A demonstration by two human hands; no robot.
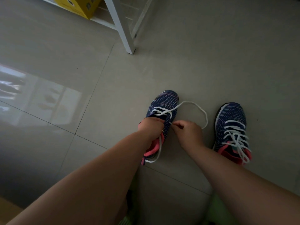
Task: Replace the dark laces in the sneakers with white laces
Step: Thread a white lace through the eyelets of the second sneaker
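Two navy knit sneakers with pink lining stand on the floor. The left sneaker (164, 104) has a white lace (199, 109) crossed through its front eyelets only. My left hand (150, 129) reaches into that shoe's opening; its fingers are hidden inside. My right hand (188, 133) pinches the lace tip at an eyelet on the shoe's right side. The lace loops out over the floor to the right, and its other end trails past the heel. The right sneaker (231, 127) carries a white lace threaded all the way up, ends loose.
Grey floor tiles (81, 98) stretch all around. A white shelf leg (125, 30) stands at the back, with a yellow box (78, 5) on the shelf's bottom board. Green fabric (214, 210) shows at the bottom edge between my arms.
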